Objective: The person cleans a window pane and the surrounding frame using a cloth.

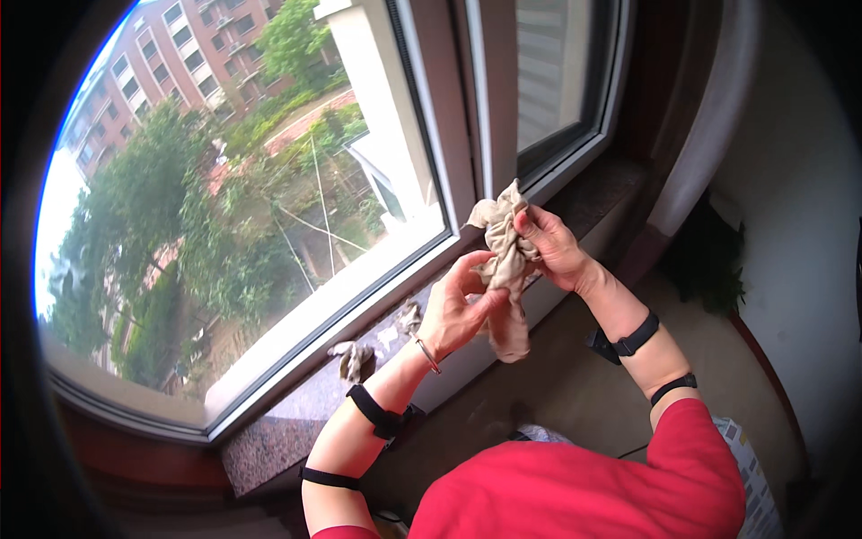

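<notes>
A crumpled beige cloth (508,256) is bunched between my two hands, above the inner edge of the windowsill. My left hand (456,305) grips its lower part, with thumb and fingers closed on the fabric. Higher up, my right hand (549,244) pinches the cloth, its thumb pressed on the folds. One end of the cloth sticks up past my fingers, and another hangs below my left hand. Some fingertips are hidden behind the fabric.
Two small crumpled greyish cloths, one (353,359) nearer and another (409,318) farther along, lie on the speckled stone windowsill (269,445). Beyond it stands a window frame (341,331) with large panes. A dark leafy plant (709,260) is at the right by the wall.
</notes>
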A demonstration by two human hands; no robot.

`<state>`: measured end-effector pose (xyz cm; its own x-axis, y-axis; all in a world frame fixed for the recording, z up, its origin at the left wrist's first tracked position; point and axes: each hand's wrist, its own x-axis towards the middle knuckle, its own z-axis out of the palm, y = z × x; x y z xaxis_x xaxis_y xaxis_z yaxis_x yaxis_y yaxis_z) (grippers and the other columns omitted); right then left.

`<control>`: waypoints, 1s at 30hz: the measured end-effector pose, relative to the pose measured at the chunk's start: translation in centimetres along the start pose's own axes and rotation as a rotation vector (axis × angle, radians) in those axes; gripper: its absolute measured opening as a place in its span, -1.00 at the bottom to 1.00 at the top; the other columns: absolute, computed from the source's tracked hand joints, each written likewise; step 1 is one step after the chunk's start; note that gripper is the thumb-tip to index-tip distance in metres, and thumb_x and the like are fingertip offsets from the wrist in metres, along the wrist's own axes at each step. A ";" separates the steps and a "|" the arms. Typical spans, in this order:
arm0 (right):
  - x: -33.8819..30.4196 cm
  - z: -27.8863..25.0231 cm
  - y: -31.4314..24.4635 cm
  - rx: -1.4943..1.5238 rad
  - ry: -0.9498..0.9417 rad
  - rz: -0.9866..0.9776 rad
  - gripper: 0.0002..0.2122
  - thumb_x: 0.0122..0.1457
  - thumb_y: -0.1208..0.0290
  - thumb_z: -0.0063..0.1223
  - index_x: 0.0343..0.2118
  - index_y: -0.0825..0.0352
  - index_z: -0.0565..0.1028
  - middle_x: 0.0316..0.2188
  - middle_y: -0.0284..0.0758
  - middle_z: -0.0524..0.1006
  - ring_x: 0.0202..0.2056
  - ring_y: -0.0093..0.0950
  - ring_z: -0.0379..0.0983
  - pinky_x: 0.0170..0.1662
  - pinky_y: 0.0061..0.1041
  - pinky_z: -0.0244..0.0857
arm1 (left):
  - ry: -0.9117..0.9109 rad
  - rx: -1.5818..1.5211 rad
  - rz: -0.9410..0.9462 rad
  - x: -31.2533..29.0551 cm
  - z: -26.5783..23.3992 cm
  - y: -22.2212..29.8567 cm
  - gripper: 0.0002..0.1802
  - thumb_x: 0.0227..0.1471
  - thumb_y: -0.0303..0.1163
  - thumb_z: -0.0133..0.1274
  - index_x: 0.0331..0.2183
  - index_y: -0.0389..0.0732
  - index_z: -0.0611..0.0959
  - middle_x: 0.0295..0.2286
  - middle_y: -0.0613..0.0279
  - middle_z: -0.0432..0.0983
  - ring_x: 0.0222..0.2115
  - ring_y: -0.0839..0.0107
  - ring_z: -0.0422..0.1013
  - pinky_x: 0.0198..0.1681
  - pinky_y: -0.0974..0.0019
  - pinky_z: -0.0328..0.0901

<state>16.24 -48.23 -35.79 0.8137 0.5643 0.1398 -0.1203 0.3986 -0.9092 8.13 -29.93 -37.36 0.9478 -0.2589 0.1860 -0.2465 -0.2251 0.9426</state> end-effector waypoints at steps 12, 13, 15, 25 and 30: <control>2.4 12.6 2.8 -0.041 -0.260 0.244 -0.73 0.17 0.47 -0.07 -0.10 0.50 0.32 -0.25 -0.23 0.48 -0.26 -0.55 0.47 -0.17 -0.60 0.38 | 0.318 -0.229 0.021 -10.9 -7.4 0.7 -0.70 0.12 -0.31 0.01 -0.19 -0.35 0.51 -0.38 0.31 0.51 -0.34 0.60 0.39 -0.23 0.49 0.29; 2.6 12.7 2.7 -0.076 -0.216 0.220 -0.73 0.16 0.52 -0.10 -0.09 0.51 0.31 -0.24 -0.20 0.48 -0.24 -0.53 0.47 -0.16 -0.59 0.38 | 0.368 -0.177 -0.091 -11.5 -8.2 1.1 -0.72 0.11 -0.30 0.03 -0.27 -0.35 0.55 -0.25 0.23 0.46 -0.33 0.59 0.38 -0.23 0.49 0.30; 2.7 13.7 2.9 -0.093 -0.138 0.140 -0.77 0.16 0.49 -0.08 -0.14 0.46 0.33 -0.33 -0.25 0.50 -0.35 -0.59 0.47 -0.30 -0.64 0.39 | 0.467 -0.131 0.098 -13.1 -9.0 0.7 -0.74 0.09 -0.29 0.05 -0.38 -0.34 0.57 -0.07 0.14 0.31 -0.21 0.51 0.36 -0.15 0.41 0.28; 0.7 19.0 8.1 -0.101 -0.774 0.102 -0.41 0.12 -0.19 -0.16 -0.04 0.30 0.32 -0.31 -0.43 0.41 -0.25 -0.64 0.31 -0.17 -0.57 0.23 | 0.627 -0.279 0.165 -15.5 -10.1 2.6 -0.71 0.09 -0.55 -0.04 -0.09 -0.26 0.46 -0.08 0.18 0.35 -0.15 0.50 0.34 -0.10 0.42 0.27; 1.4 20.5 9.6 -0.246 -0.692 0.275 -0.64 0.22 0.18 -0.06 -0.10 0.38 0.38 -0.30 -0.42 0.47 -0.30 -0.67 0.39 -0.26 -0.64 0.32 | 0.922 0.448 0.387 -16.5 -10.7 3.9 -0.69 -0.10 -0.63 0.07 -0.22 -0.25 0.53 -0.31 0.15 0.40 -0.28 0.30 0.39 -0.20 0.36 0.32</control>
<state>4.58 -28.81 -36.25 0.2236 0.9740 0.0367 -0.0708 0.0538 -0.9960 -6.33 -16.46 -33.84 0.5319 0.3744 0.7595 -0.4341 -0.6495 0.6243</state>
